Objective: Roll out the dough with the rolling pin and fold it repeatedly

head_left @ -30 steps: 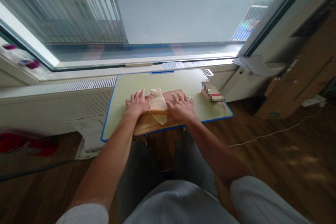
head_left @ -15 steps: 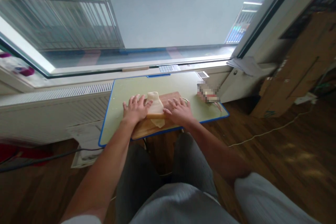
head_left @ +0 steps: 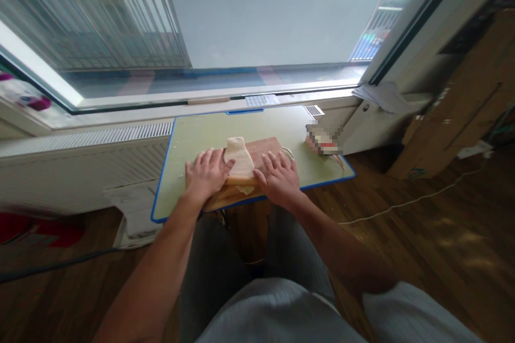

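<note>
A pale sheet of dough (head_left: 240,159) lies across a wooden cutting board (head_left: 265,146). Over the dough runs a light wooden bar, apparently a rolling pin (head_left: 241,181), showing only between my hands. My left hand (head_left: 209,171) rests palm down at its left part, fingers stretched forward and apart, the thumb at the dough's left edge. On the other side my right hand (head_left: 277,174) lies likewise, fingers extended, its thumb touching the dough's right edge. The bar's ends are hidden under my palms. A small dough flap (head_left: 246,190) sticks out on the near side.
Beneath the board is a pale green, blue-edged folding table (head_left: 201,127). At its right stands a blurred-out object (head_left: 324,139). Behind are a radiator (head_left: 104,136) and window sill. A cardboard box (head_left: 450,118) leans at right; a cable (head_left: 402,203) crosses the floor.
Both hands and the bar have come slightly nearer to my body. Less of the dough's near flap shows, and more of the sheet beyond the bar.
</note>
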Demonstrator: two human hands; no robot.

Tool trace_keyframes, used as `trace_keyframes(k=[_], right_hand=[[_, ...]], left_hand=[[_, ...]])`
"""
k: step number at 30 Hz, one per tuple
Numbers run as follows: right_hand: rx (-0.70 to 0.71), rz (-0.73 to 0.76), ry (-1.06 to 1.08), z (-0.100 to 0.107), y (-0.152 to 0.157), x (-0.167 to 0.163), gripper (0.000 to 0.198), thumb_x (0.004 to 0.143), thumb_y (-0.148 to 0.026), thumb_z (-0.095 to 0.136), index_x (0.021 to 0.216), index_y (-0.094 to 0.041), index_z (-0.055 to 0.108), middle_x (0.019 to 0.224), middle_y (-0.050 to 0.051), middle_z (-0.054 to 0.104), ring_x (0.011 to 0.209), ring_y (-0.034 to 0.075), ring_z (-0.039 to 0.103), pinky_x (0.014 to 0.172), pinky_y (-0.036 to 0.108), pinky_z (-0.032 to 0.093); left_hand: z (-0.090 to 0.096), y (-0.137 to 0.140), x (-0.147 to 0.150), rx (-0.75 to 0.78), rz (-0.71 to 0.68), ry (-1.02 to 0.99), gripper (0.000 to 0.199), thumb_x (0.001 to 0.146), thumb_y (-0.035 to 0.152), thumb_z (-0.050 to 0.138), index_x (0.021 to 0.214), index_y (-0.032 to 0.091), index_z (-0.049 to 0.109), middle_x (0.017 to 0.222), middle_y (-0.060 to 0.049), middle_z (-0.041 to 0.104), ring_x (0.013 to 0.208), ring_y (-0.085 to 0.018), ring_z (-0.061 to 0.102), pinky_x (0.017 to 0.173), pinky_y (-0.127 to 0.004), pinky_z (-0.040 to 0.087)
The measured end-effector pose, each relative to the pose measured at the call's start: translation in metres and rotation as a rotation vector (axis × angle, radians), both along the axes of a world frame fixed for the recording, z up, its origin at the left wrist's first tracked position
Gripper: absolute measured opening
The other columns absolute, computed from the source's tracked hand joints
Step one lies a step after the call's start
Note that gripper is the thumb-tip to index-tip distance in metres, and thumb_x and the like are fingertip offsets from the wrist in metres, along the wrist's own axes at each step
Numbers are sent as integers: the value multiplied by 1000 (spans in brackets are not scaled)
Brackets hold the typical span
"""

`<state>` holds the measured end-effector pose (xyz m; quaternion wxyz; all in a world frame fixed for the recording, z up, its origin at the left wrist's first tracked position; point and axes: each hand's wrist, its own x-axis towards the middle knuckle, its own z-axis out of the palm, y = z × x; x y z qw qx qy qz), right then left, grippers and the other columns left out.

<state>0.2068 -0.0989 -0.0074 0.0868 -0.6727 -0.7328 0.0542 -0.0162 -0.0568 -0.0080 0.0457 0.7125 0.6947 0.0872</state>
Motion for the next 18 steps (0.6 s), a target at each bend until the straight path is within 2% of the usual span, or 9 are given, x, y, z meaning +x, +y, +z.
trace_keyframes(k=[3,6,10,14,16,18], right_hand=[[57,19,0,-3,-25,-4,68,114,-58,29,169,-22,46,176,6,40,167,34,24,134,63,17],[62,20,-6,-4,-31,-5,66,114,-58,30,167,-24,49,175,6,44,167,33,26,134,62,17],[34,-42,-15,-2,-1,-3,69,113,-63,30,170,-27,44,177,5,39,167,35,23,135,61,15],[-75,-80,7,3,34,1,74,111,-66,30,174,-26,36,181,6,30,169,37,19,134,65,16],[-84,-71,13,5,35,1,74,111,-64,31,174,-24,37,181,6,30,169,38,19,134,66,16],[-51,-48,0,4,23,-1,72,112,-61,31,172,-22,40,180,6,33,169,37,19,135,64,15]], left_hand=[[-4,-25,-4,68,-30,19,74,110,64,26,167,23,47,176,-13,41,163,-36,35,131,-68,27],[-5,-31,-5,80,-33,26,71,111,62,27,166,24,50,176,-13,42,163,-36,35,131,-68,26],[0,-4,2,39,15,0,71,110,65,24,165,28,50,177,-11,41,163,-34,35,133,-69,22],[7,27,9,-89,49,-60,78,107,73,22,167,30,46,180,-10,34,166,-34,29,133,-72,18],[7,30,9,-96,51,-66,79,106,73,22,168,30,45,180,-10,34,166,-34,29,133,-72,18],[4,21,7,-41,39,-47,76,107,71,24,167,30,48,178,-11,39,164,-35,33,132,-71,21]])
